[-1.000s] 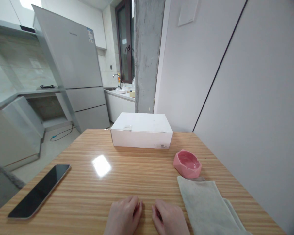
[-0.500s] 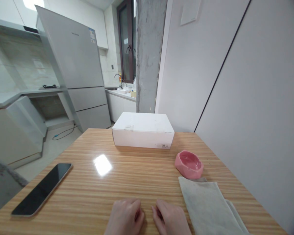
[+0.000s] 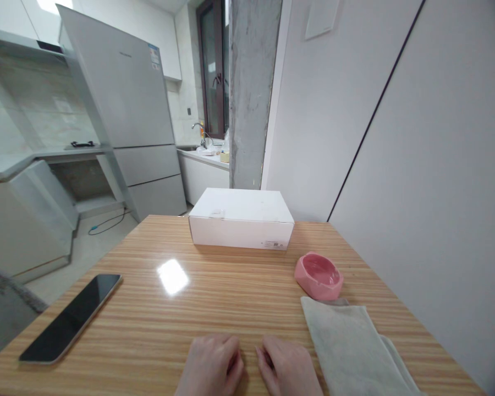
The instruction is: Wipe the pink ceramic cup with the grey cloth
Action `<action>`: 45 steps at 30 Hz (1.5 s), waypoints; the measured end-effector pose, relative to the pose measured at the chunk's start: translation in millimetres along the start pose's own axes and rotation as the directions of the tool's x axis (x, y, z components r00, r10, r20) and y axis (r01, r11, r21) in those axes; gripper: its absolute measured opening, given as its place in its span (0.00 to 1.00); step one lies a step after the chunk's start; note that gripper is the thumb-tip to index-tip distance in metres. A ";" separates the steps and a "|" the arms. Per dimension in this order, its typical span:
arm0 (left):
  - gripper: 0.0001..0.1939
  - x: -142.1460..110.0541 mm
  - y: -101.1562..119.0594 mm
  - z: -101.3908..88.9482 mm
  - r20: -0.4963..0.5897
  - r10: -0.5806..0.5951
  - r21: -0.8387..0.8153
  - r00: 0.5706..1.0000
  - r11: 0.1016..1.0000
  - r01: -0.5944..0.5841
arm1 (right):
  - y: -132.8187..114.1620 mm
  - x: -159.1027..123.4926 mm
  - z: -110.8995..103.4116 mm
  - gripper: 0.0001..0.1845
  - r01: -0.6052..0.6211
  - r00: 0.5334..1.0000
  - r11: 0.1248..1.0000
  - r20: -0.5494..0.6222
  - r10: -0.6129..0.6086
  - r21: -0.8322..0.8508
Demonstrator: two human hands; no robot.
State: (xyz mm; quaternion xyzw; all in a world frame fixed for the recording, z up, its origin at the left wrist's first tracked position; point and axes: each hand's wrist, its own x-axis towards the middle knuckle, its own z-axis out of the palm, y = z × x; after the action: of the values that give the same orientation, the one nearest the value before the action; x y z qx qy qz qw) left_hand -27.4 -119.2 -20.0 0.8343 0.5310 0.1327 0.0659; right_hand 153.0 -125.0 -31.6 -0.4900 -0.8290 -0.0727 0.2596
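Both of my hands rest on the wooden table [image 3: 231,297] at its near edge, a small gap between them. My left hand [image 3: 212,366] is curled into a loose fist with nothing showing in it. Beside it, my right hand [image 3: 287,367] is closed the same way, its fingertips tucked under. Just right of that hand lies a folded grey-green cloth [image 3: 350,344]. A pink faceted bowl [image 3: 318,276] stands behind the cloth, its inside bare. On the far left lies a phone [image 3: 72,319], dark screen up.
A closed white box [image 3: 241,220] stands at the table's far edge. Beyond are a grey fridge [image 3: 124,88], a sink counter [image 3: 204,168] and a concrete pillar [image 3: 253,93]. A white wall [image 3: 379,165] runs along the right side.
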 end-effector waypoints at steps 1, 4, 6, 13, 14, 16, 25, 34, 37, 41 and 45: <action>0.11 -0.1 0.0 -0.8 0.007 0.009 0.000 1.000 1.000 -0.009 | -0.2 0.5 -0.1 0.15 0.005 1.000 1.000 0.001 -0.005 -0.005; 0.14 0.1 0.9 -3.3 0.016 0.014 0.017 1.000 1.000 -0.014 | -2.1 2.2 -0.8 0.16 0.006 1.000 0.999 0.009 -0.006 -0.035; 0.15 0.4 1.7 -4.2 0.014 0.006 0.030 1.000 1.000 -0.006 | -3.5 2.9 -0.9 0.17 0.000 1.000 0.998 0.001 0.000 -0.055; 0.14 0.7 2.3 -1.1 -0.022 0.000 0.039 1.000 0.999 0.001 | -2.4 1.3 1.1 0.18 0.012 0.999 0.998 -0.051 -0.015 -0.058; 0.14 0.8 2.2 -0.2 -0.028 0.000 0.039 1.000 0.999 0.001 | -2.0 0.8 1.4 0.17 0.013 0.999 0.998 -0.050 -0.016 -0.054; 0.14 1.1 1.9 1.4 -0.042 -0.003 0.040 0.999 0.999 0.005 | -1.6 0.0 1.7 0.17 0.012 0.998 0.999 -0.054 -0.015 -0.049; 0.14 0.8 1.8 1.2 -0.114 -0.008 0.033 0.993 0.999 0.012 | -0.1 0.2 3.5 0.16 0.011 0.998 1.000 -0.058 -0.013 -0.027; 0.10 1.6 2.4 8.2 -0.131 -0.026 0.044 0.991 0.999 0.032 | 2.7 -7.3 10.0 0.11 -0.025 1.000 1.000 -0.017 0.025 -0.003; 0.14 9.0 9.4 2.1 -0.113 -0.087 -0.053 0.990 0.995 0.081 | 4.3 -10.0 13.7 0.11 -0.034 0.999 0.999 -0.009 0.034 -0.001; 0.24 44.4 34.8 -34.6 -0.103 0.017 -0.326 0.995 0.944 -0.050 | 7.7 -13.4 16.1 0.09 -0.033 0.999 0.999 0.036 0.033 0.015; 0.33 105.3 68.0 -54.3 -0.218 0.250 -0.515 0.943 0.792 -0.329 | 9.0 -14.1 12.7 0.08 -0.027 0.998 0.999 0.057 0.025 0.018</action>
State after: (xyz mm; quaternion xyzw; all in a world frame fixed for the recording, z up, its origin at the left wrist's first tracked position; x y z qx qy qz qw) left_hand 58.1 -54.8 64.9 0.8411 0.3401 0.3438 0.2422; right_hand 161.4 -126.6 -50.7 -0.5002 -0.8303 -0.0475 0.2414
